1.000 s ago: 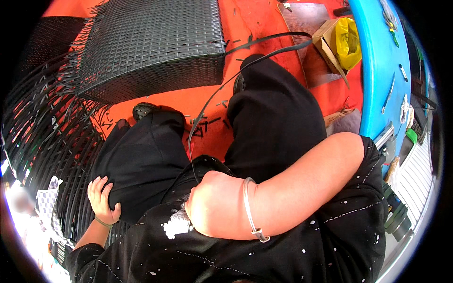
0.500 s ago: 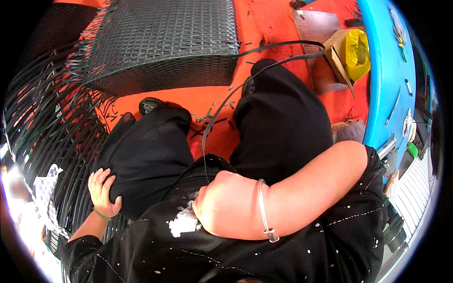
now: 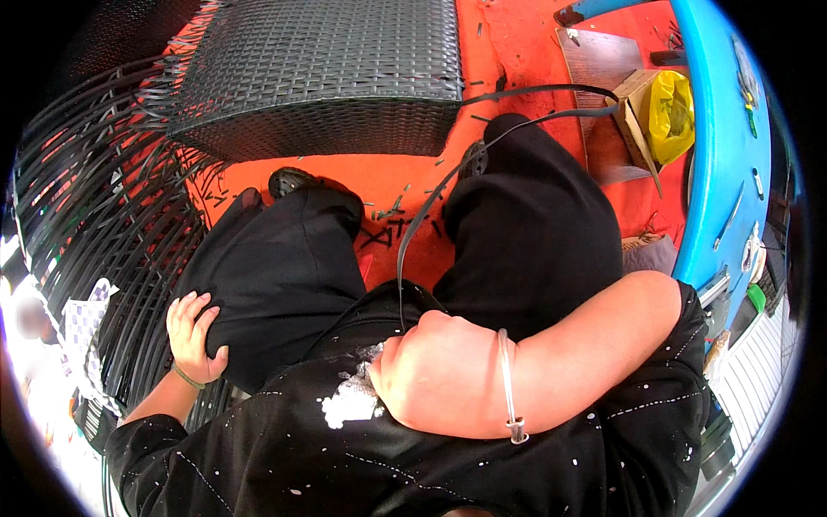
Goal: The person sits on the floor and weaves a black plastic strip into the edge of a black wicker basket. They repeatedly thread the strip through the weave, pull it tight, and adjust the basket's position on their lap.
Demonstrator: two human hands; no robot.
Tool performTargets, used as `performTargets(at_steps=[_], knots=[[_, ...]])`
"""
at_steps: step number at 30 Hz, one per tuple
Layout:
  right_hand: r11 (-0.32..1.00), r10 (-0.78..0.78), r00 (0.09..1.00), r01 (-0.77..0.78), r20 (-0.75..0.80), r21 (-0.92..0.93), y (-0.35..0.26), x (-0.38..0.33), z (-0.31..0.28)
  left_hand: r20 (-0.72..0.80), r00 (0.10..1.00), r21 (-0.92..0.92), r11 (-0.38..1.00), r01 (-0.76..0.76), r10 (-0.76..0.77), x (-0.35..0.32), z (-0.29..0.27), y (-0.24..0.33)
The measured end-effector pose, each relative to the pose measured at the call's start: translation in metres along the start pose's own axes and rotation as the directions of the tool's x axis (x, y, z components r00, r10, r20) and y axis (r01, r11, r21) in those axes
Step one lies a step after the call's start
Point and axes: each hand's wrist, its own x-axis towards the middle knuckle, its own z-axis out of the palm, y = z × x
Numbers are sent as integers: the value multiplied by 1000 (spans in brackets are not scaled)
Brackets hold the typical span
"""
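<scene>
Right hand (image 3: 431,375) nearest, fisted against the torso, fingers closed on a dark rattan strip (image 3: 422,233); strip climbs from the fist between the knees and curves right across the orange floor (image 3: 405,181); left hand (image 3: 194,336) spread flat on the left thigh, gripping nothing; woven wicker panel (image 3: 319,77) beyond the feet

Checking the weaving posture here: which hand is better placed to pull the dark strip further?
Probably the right hand: it is closed at the lower end of the dark strip. The left hand rests on the left knee, apart from it.
</scene>
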Motion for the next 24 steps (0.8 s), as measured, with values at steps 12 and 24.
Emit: performTargets(at_steps=[12, 24], knots=[[1000, 17, 1000, -17, 4, -16, -2, 1, 0, -18, 1000, 1, 1000, 7, -7, -2, 5, -4], [999, 18, 1000, -17, 12, -44, 5, 1, -3, -12, 1000, 0, 1000, -2, 2, 1, 0, 0]])
